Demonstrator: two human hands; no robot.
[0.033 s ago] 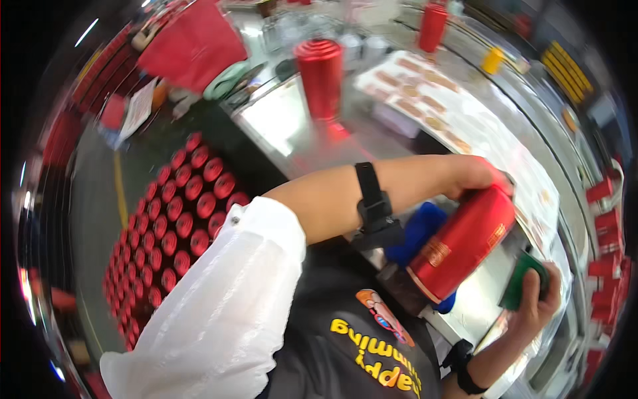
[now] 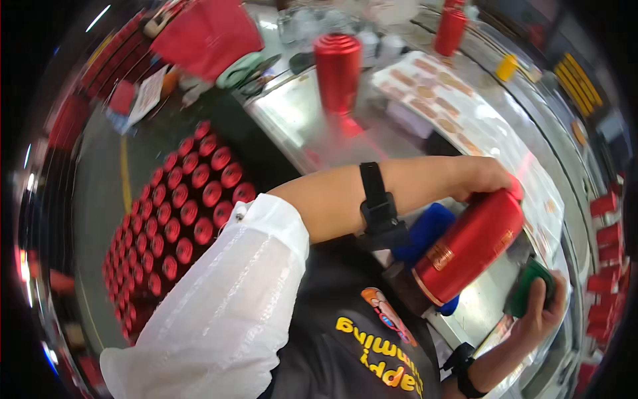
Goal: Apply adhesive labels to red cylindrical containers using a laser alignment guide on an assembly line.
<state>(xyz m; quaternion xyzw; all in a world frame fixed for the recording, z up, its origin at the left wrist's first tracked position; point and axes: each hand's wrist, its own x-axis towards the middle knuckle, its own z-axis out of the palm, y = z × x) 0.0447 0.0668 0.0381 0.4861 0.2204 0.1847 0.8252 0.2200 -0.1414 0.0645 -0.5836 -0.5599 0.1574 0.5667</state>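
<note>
While tilted on its side over the bench (image 2: 292, 113) edge, red canister (image 2: 468, 243) gripped at its far end by left hand (image 2: 488, 179), fingers wrapped over the top. Right hand (image 2: 541, 306) closed around green pad (image 2: 528, 286), just beside canister base, not clearly touching. Judged mid-wipe, one canister in progress. Another red canister (image 2: 337, 66) stood upright on bench; many red caps (image 2: 186, 206) racked on floor below.

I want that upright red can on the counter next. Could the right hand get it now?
Probably not: the right hand holds a green block, and the tilted red can lies between it and the upright can.
</note>
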